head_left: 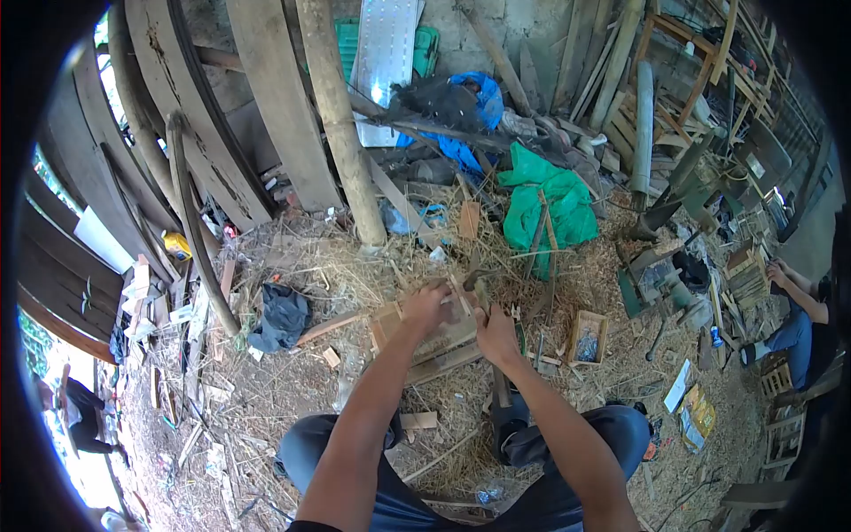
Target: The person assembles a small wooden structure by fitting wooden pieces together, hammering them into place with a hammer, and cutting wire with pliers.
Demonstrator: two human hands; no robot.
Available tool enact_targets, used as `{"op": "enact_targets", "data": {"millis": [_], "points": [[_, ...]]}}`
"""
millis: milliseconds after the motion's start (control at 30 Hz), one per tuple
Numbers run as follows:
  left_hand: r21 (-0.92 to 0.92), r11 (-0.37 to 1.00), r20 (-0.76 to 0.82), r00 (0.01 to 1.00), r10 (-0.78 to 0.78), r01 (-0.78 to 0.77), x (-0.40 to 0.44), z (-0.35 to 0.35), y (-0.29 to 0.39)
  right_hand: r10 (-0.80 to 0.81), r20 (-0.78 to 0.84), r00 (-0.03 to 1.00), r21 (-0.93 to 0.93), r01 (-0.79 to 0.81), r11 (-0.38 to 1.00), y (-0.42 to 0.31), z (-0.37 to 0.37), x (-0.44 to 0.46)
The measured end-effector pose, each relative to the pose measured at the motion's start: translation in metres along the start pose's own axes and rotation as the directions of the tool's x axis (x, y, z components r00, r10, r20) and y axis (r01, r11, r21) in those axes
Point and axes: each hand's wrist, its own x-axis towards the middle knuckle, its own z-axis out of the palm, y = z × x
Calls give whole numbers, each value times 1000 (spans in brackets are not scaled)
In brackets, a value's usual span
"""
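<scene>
Between my knees and the wall lies a low wooden work block (445, 341) of light boards. My left hand (425, 306) rests over it with bent fingers, gripping a wooden piece (462, 295) at its far side; the fingertips are partly hidden. My right hand (496, 335) is closed around the handle of what looks like a hammer, its dark head (473, 277) just beyond the fist, close to the wooden piece. Right of this hand stands a small wooden box (588, 338) with small metallic bits, probably nails, inside.
A green plastic sheet (550, 208) and a wooden post (344, 124) stand beyond the block. A black plastic bag (281, 316) lies to the left. At far right, another person's hand (778, 273) is at a slatted wooden piece (749, 273). Shavings and offcuts cover the ground.
</scene>
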Motion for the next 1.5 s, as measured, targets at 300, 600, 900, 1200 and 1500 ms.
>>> {"op": "enact_targets", "data": {"millis": [300,600,900,1200,1500], "points": [[19,999,-188,982,31,-28,-13,16,-9,5,83,997,-82,2,997,-2,-14,3],[42,992,-337,934,123,-116,-10,4,-24,8,109,994,-48,-3,999,0,-5,3],[141,951,-348,886,307,-274,-7,-55,-43,2,13,1000,-11,-2,1000,-11,-12,2],[108,979,-89,979,185,-175,-36,3,-33,-107,35,994,-29,108,994,7,4,-13],[146,988,-123,990,62,-43,-44,12,-25,-97,184,978,-107,119,987,-15,11,-23]]}}
